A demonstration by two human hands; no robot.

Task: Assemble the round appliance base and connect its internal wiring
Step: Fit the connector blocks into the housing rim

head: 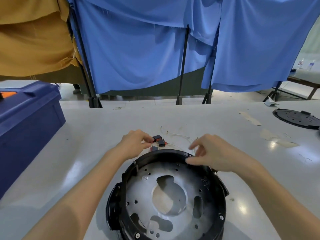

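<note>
"What have the fingers got?"

"The left hand (133, 144) has its fingers (144, 135) closed in a pinch on a small red-and-black switch (155, 138). The right hand (214, 153) hovers half curled over the thin wires (180, 135). It is blurred, so I cannot tell if it holds one."

"And the risk?"

"The wires loop right behind the far rim of the round base (114, 203). I think a quick tug could snag them there or drag the loose switches along."

"Room to move?"

"Plenty of bare desk (86, 153) on both sides. The blue crate (29, 118) stands well apart on the left and a black lid (296, 118) lies far right. The base sits close to the person, and the desk's near edge is out of sight."
</note>
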